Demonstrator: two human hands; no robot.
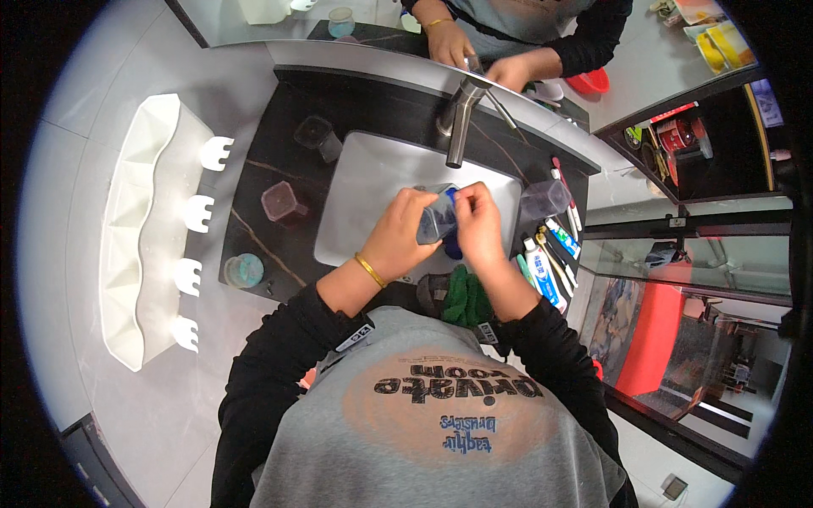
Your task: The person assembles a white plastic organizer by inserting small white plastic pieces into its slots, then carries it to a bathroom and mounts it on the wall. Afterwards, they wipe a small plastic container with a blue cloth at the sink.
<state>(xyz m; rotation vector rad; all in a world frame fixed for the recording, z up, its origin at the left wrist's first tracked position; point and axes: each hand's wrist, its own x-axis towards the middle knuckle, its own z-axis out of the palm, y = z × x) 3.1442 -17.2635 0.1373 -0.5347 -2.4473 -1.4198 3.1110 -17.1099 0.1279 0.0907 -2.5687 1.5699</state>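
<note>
Above the white sink [364, 169], my left hand [396, 227] grips a clear plastic cup [436, 222], which is tilted. At the cup's right side, my right hand [478, 222] is closed, its thumb and fingertips pinched on a dark-blue thing [452, 246]. Part of that blue thing shows along the cup's edge and below it; its kind is unclear. The metal faucet [461, 123] stands just beyond both hands. A green cloth [466, 296] lies at the near edge of the counter, beside a dark grey item [434, 292].
Clear cups [313, 133], [284, 201] and a teal-filled jar [245, 270] stand left of the sink. To the right are another clear cup [546, 199], toothpaste tubes [544, 273] and toothbrushes [566, 199]. A white wall holder [140, 233] hangs left; a mirror [381, 21] is behind the faucet.
</note>
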